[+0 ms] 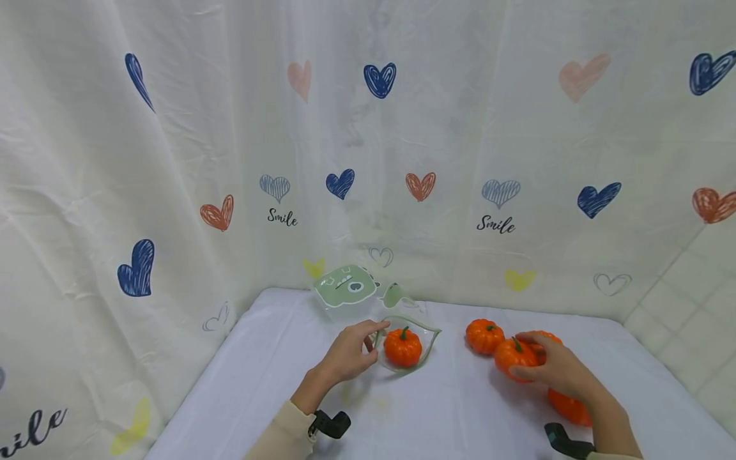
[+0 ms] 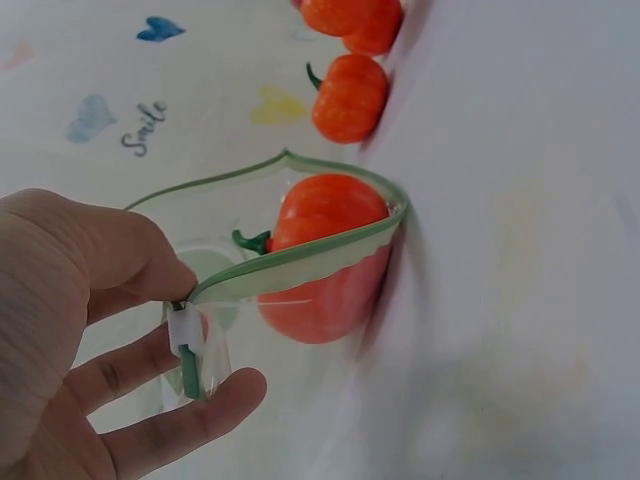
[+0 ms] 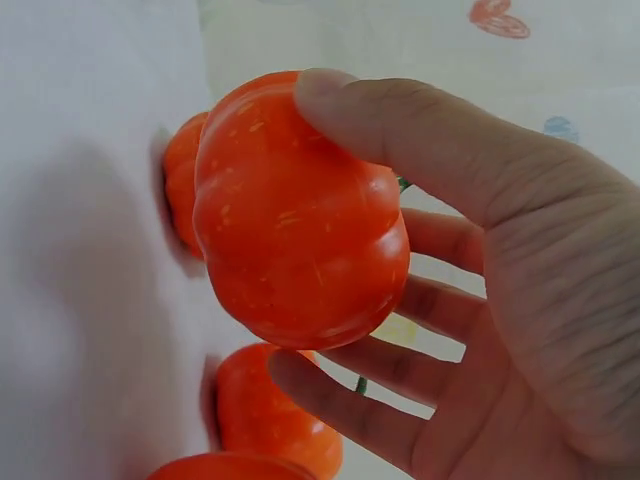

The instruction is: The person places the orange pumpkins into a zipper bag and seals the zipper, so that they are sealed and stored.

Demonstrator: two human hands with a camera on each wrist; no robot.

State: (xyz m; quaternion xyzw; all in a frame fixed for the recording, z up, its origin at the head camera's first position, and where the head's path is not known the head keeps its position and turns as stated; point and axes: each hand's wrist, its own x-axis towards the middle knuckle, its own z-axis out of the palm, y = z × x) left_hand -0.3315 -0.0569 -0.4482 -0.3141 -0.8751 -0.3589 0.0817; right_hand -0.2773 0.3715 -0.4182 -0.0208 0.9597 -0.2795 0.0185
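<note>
My left hand (image 1: 347,352) pinches the zip edge of a clear zip bag with green trim (image 2: 345,240), near its white slider (image 2: 184,328). The bag's mouth is spread apart, and one small orange pumpkin (image 1: 402,349) with a green stem sits inside. Off to the right, my right hand (image 1: 556,372) holds another orange pumpkin (image 3: 300,215) between thumb and fingers. In the right wrist view it appears raised off the cloth. Around that hand lie more pumpkins: one to the left (image 1: 484,337), one partly hidden behind (image 1: 549,335), one below the wrist (image 1: 569,407).
A white cloth (image 1: 448,409) covers the table. At the back, behind the bag, lie a clear piece with a green cartoon face (image 1: 347,286) and a smaller green piece (image 1: 394,296). A white curtain with printed hearts (image 1: 448,128) hangs behind the table.
</note>
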